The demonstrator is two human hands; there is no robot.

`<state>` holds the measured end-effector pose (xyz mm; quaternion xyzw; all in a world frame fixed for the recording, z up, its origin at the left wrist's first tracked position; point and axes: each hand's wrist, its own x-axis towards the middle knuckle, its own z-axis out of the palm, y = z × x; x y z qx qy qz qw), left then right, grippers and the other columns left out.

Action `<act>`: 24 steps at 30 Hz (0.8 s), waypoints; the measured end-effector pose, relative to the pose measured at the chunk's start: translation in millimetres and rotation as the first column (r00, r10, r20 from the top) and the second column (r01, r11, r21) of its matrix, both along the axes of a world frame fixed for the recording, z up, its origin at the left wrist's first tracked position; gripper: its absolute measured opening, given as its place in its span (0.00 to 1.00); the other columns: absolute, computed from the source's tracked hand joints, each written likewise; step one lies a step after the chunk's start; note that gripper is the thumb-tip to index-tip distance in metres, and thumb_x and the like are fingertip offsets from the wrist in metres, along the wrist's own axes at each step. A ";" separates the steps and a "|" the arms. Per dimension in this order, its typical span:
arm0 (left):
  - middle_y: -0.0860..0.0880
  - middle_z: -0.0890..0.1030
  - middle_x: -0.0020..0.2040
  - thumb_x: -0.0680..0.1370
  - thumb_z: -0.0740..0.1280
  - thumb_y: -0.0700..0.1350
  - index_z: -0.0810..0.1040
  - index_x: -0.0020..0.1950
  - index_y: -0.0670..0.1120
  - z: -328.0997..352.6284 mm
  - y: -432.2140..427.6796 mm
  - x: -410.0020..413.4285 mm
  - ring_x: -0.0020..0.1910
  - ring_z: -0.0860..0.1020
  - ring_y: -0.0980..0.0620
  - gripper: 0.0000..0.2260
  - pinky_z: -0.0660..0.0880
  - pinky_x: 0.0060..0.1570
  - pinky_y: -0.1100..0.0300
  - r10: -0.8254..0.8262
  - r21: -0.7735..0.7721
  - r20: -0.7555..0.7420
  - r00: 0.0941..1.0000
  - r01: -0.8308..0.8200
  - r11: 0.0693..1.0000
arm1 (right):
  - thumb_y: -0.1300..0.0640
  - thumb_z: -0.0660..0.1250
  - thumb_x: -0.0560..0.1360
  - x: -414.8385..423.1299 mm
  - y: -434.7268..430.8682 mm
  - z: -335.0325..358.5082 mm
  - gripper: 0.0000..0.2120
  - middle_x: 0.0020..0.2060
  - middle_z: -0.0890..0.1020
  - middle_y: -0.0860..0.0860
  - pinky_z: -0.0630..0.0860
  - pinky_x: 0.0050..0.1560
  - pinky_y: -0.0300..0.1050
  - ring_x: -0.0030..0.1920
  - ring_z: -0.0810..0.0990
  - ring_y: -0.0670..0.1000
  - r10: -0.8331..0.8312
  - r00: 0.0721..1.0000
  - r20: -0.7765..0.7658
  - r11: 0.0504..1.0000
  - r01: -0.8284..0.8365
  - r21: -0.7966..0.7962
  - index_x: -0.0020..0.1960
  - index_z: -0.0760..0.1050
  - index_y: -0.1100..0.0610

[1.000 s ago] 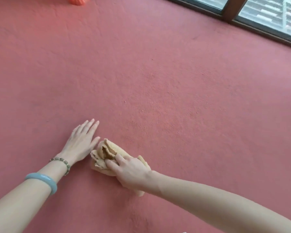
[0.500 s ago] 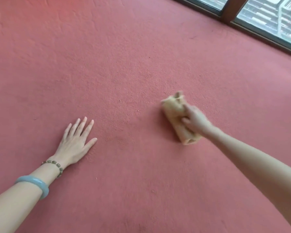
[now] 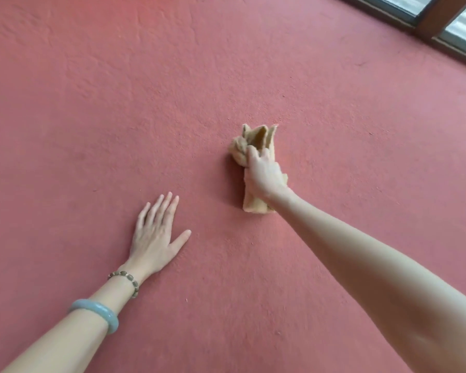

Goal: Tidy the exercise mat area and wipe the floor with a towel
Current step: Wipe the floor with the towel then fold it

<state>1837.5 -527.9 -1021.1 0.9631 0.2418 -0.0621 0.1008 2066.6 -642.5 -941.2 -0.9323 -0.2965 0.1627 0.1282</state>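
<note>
In the head view, the towel (image 3: 256,168) is pressed to the red floor (image 3: 119,103) under the right hand (image 3: 264,175), whose fingers are curled, pinching its bunched far end. The towel's long axis is seen running away from the person. The left hand (image 3: 156,235), spread flat on the floor, is set nearer than the towel, well apart to its left.

Your 2 forearms are bare, with no sleeves showing anywhere in view. On your left arm you wear 2 pieces of jewellery: a smooth, thick, pale blue-green bangle (image 3: 96,313) partway up the forearm, and a thin bracelet (image 3: 125,280) of small, rounded, brownish-green beads right at the wrist. Your right arm carries nothing. Your fingernails look short and unpainted.
</note>
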 end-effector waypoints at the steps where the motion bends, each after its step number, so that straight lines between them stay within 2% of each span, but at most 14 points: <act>1: 0.47 0.56 0.76 0.74 0.50 0.63 0.52 0.76 0.44 0.5 0.4 0.5 0.75 0.52 0.53 0.36 0.42 0.73 0.56 0.014 -0.010 0.012 1.000 -0.014 1.000 | 0.64 0.54 0.77 -22.2 19.6 0.7 0.15 0.62 0.68 0.62 0.71 0.48 0.56 0.59 0.73 0.64 0.105 0.994 -0.017 0.995 -0.105 0.001 0.62 0.66 0.60; 4: 0.41 0.67 0.72 0.73 0.54 0.62 0.61 0.72 0.38 4.8 2.0 2.2 0.73 0.59 0.49 0.36 0.48 0.72 0.54 0.022 -0.020 -0.013 1.000 -0.022 1.000 | 0.64 0.55 0.77 -79.1 60.5 2.7 0.13 0.58 0.71 0.61 0.64 0.40 0.52 0.53 0.75 0.64 0.386 0.917 -0.099 0.922 -0.386 0.022 0.61 0.66 0.60; 6: 0.39 0.73 0.66 0.72 0.54 0.62 0.68 0.68 0.37 5.9 4.2 3.3 0.70 0.62 0.47 0.34 0.52 0.71 0.51 -0.001 -0.008 -0.033 0.999 0.000 1.000 | 0.63 0.55 0.77 -93.8 73.4 3.4 0.12 0.55 0.71 0.61 0.64 0.38 0.52 0.50 0.76 0.65 0.454 0.872 -0.182 0.891 -0.446 0.085 0.60 0.66 0.60; 8: 0.41 0.70 0.69 0.73 0.53 0.62 0.67 0.69 0.39 6.3 4.2 3.1 0.71 0.62 0.47 0.34 0.54 0.71 0.50 -0.006 -0.007 -0.054 0.998 0.006 1.000 | 0.60 0.55 0.78 -81.2 71.1 3.3 0.13 0.53 0.72 0.61 0.69 0.37 0.53 0.47 0.78 0.65 0.447 0.871 -0.203 0.895 -0.434 0.106 0.61 0.66 0.59; 12: 0.43 0.60 0.75 0.74 0.52 0.62 0.59 0.75 0.43 7.1 4.4 4.7 0.75 0.56 0.49 0.34 0.51 0.73 0.49 -0.006 -0.021 -0.060 0.998 0.005 1.000 | 0.56 0.56 0.78 3.2 36.3 0.5 0.20 0.55 0.72 0.62 0.70 0.42 0.53 0.50 0.77 0.65 0.241 0.961 -0.136 0.970 -0.240 0.026 0.69 0.62 0.54; 16: 0.45 0.57 0.76 0.75 0.51 0.62 0.55 0.76 0.44 7.6 4.5 4.6 0.75 0.53 0.50 0.34 0.49 0.73 0.49 -0.011 -0.043 -0.090 0.996 0.007 0.999 | 0.57 0.58 0.75 88.0 -27.8 -3.5 0.28 0.57 0.72 0.64 0.72 0.55 0.60 0.56 0.74 0.68 -0.130 0.990 -0.052 0.990 0.127 -0.063 0.73 0.55 0.49; 19: 0.45 0.56 0.77 0.75 0.52 0.62 0.55 0.76 0.45 7.2 5.2 3.3 0.75 0.52 0.51 0.34 0.49 0.73 0.49 0.006 -0.044 -0.084 0.996 -0.010 0.999 | 0.58 0.57 0.74 116.2 -45.9 -8.1 0.20 0.55 0.72 0.64 0.71 0.55 0.60 0.56 0.73 0.68 -0.239 0.971 -0.026 0.969 0.236 -0.078 0.65 0.64 0.53; 21: 0.46 0.56 0.76 0.75 0.53 0.62 0.55 0.76 0.45 7.3 5.4 3.6 0.75 0.52 0.51 0.34 0.49 0.73 0.49 0.003 -0.059 -0.099 0.995 -0.009 0.998 | 0.57 0.56 0.74 120.4 -38.7 -6.0 0.16 0.55 0.72 0.62 0.71 0.55 0.62 0.55 0.74 0.67 -0.274 0.962 -0.003 0.959 0.273 -0.075 0.62 0.65 0.52; 24: 0.46 0.57 0.76 0.74 0.54 0.62 0.56 0.76 0.45 8.5 4.0 3.6 0.75 0.54 0.50 0.34 0.51 0.73 0.48 0.023 -0.075 -0.101 0.995 -0.031 0.997 | 0.56 0.54 0.75 114.0 -11.8 -3.9 0.18 0.59 0.70 0.61 0.70 0.54 0.61 0.56 0.74 0.66 -0.351 0.935 0.040 0.933 0.353 -0.073 0.64 0.65 0.53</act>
